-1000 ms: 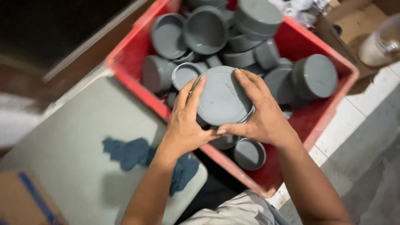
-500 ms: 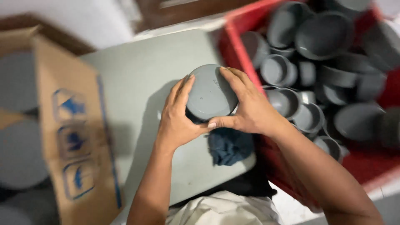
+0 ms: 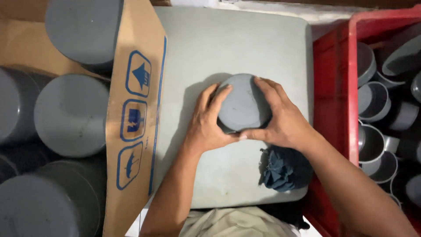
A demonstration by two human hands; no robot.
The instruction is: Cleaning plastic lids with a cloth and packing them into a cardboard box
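A grey round cap (image 3: 243, 103) sits over the middle of the pale table (image 3: 245, 39), flat closed face up toward the camera, its axis vertical; whether it rests on the surface or is held just above it cannot be told. The left hand (image 3: 208, 123) grips it from the left, fingers (image 3: 221, 97) curled over the upper left rim, thumb beneath the near edge. The right hand (image 3: 283, 120) grips from the right, fingers spread over the top right rim, thumb tip meeting the left thumb at the near edge. Both hands are closed around the cap. A dark blue rag (image 3: 280, 169) lies just beside the right wrist. A red crate (image 3: 333, 109) of grey caps stands to the right; a cardboard box (image 3: 136, 109) holding larger grey caps stands to the left.
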